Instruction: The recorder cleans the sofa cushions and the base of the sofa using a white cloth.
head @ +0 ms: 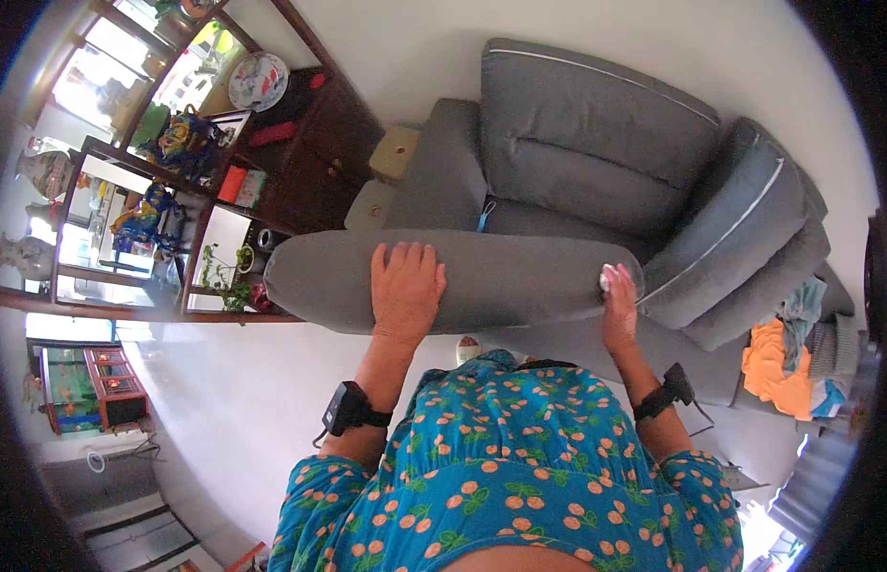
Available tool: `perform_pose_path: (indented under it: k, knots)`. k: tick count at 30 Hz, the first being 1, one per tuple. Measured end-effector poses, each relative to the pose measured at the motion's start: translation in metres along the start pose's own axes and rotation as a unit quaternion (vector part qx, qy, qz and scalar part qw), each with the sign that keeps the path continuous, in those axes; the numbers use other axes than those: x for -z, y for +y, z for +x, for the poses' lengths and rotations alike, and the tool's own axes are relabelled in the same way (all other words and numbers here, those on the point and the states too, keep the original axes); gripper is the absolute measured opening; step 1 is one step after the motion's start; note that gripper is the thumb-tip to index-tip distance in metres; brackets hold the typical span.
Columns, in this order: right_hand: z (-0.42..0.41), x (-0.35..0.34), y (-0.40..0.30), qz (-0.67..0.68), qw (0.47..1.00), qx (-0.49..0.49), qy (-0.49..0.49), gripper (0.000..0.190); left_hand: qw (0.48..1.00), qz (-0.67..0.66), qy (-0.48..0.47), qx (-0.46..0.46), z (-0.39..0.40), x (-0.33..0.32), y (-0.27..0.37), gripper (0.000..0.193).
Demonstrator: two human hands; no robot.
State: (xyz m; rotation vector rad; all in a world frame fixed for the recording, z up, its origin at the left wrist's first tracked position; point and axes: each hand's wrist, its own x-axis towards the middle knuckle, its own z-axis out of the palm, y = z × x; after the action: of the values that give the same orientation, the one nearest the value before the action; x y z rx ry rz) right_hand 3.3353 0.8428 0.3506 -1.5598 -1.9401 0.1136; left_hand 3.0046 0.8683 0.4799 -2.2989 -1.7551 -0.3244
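Note:
A long grey fabric sofa cushion (486,279) lies crosswise before me, in front of the grey sofa. My left hand (406,289) rests flat on its left half, palm down, with the fingers close together. Near the cushion's right end, my right hand (619,304) has a small crumpled white thing (606,277), perhaps tissue or cloth, at its fingertips. Behind the cushion, a light blue strap (485,217) sticks up at the seat's edge by the left armrest (443,164). A grey back cushion (601,136) leans against the wall.
More grey cushions (729,222) stand at the right, beside orange and grey clothes (776,368) on the sofa. On the left is a dark wooden display shelf (307,171) with vases, a plate (258,81) and a potted plant (232,282). Two beige stools (393,150) stand between shelf and sofa.

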Motion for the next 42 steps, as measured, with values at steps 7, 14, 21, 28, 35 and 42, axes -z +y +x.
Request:
perform_pose_path:
  k: [7, 14, 21, 28, 35, 42]
  knots:
    - [-0.035, -0.026, 0.088, -0.076, 0.991, -0.105, 0.024, 0.038, 1.0, -0.003, -0.007, -0.001, -0.002, 0.0, 0.007, 0.025]
    - [-0.039, -0.035, 0.126, -0.018, 0.943, -0.33, -0.036, 0.032, 1.0, -0.016, -0.008, 0.001, -0.006, -0.003, 0.003, 0.025]
    - [-0.03, -0.03, 0.118, 0.337, 0.766, -0.547, -0.002, 0.031, 1.0, -0.025, -0.015, 0.011, -0.006, -0.007, -0.006, 0.018]
    - [0.013, 0.004, 0.066, 0.556, 0.65, -0.511, 0.083, 0.032, 0.997, 0.014, 0.058, 0.041, -0.006, 0.003, -0.041, 0.015]
    - [0.058, 0.06, 0.014, 0.619, 0.67, -0.404, 0.071, 0.029, 0.971, -0.013, 0.208, 0.117, -0.021, 0.015, -0.087, 0.029]
    - [0.103, 0.161, -0.009, 0.545, 0.752, -0.33, 0.17, 0.044, 0.937, -0.065, 0.262, 0.22, -0.021, 0.031, -0.073, 0.035]
